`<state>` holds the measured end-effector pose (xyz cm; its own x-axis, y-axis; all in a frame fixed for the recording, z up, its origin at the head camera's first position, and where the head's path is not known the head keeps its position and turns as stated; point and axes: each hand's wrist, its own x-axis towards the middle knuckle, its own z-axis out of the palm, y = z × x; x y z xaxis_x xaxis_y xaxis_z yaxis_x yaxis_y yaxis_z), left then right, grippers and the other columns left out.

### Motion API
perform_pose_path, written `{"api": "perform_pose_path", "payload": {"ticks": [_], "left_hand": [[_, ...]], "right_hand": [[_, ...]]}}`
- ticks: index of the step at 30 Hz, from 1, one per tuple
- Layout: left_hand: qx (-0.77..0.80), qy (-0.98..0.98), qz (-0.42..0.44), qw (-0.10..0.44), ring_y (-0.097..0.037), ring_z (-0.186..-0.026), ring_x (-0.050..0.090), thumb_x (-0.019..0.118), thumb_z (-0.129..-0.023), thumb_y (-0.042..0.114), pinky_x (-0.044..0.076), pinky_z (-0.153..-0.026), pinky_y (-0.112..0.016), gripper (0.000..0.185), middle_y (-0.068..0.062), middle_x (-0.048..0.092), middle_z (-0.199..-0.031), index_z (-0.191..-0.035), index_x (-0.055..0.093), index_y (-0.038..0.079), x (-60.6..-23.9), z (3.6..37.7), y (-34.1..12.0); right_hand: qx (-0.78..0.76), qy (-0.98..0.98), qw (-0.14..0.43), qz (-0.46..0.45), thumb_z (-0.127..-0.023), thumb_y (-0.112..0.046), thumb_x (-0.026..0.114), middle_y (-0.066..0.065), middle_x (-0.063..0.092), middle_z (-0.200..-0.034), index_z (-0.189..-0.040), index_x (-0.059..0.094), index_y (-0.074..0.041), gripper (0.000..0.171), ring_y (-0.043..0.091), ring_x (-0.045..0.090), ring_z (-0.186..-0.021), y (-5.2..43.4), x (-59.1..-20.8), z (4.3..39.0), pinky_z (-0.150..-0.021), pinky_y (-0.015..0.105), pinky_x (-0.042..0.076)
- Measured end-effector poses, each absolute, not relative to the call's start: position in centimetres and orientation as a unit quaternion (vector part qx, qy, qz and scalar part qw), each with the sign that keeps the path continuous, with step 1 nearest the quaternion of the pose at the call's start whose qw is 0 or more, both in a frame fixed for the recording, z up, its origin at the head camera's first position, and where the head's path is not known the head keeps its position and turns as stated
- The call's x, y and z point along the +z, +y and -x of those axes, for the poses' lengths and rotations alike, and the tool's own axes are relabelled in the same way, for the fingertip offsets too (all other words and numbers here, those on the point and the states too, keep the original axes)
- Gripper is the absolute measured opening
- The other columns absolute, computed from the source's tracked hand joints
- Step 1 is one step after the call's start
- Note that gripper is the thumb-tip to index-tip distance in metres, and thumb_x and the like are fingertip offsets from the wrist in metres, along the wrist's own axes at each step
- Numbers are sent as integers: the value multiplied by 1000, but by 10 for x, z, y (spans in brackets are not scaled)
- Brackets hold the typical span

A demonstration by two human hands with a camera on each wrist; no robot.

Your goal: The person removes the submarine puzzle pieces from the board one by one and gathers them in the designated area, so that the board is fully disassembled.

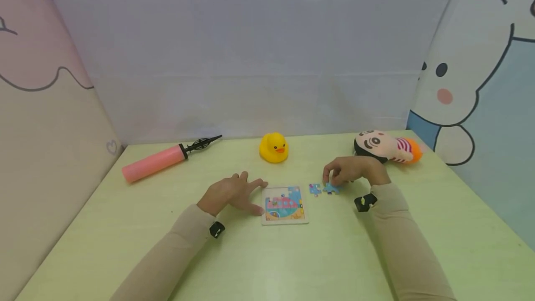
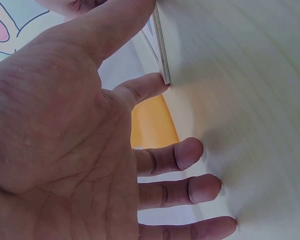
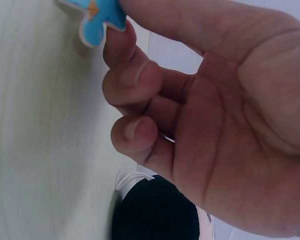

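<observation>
So right hand is pinching a blue puzzle piece just beside the puzzle board; left hand rests flat, steadying it on the surface. I reckon the piece needs lining up next.

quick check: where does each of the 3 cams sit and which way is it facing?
Head: on the head, looking forward and down at the pale green table; both sleeved arms show, left hand by the square wooden puzzle board.
Left wrist: at the palm, facing the fingers on the table and the board's edge.
Right wrist: at the palm of the right hand, pinching a blue puzzle piece.
Shared: head also shows that piece.
</observation>
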<state>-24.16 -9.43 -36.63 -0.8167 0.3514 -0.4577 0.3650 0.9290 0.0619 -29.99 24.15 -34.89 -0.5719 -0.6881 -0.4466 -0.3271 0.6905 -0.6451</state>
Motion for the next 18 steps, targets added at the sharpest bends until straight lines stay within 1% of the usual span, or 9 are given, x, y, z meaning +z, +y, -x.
{"api": "perform_pose_path", "payload": {"ticks": [5,11,18], "left_hand": [[-12,953,-183,240,-34,-111,50,67,-85,65,51,-84,-53,76,-17,42,-137,-150,38,39,-366,240,-94],[-14,953,-188,237,-34,-111,49,67,-85,65,51,-84,-52,76,-17,42,-136,-150,38,39,-367,240,-95],[-17,952,-192,237,-32,-111,49,66,-85,67,51,-84,-52,76,-17,42,-137,-150,37,40,-366,242,-95]], "right_hand": [[-254,855,350,287,-98,-1,57,4,60,-81,-109,63,-3,13,13,42,-61,243,-353,301,-56,26,34],[-248,862,346,273,-96,-1,58,5,61,-85,-108,64,-5,13,14,44,-63,243,-356,302,-56,26,34],[-243,866,343,271,-98,-1,57,2,58,-79,-108,64,-5,13,10,39,-58,245,-355,303,-55,25,32]]}}
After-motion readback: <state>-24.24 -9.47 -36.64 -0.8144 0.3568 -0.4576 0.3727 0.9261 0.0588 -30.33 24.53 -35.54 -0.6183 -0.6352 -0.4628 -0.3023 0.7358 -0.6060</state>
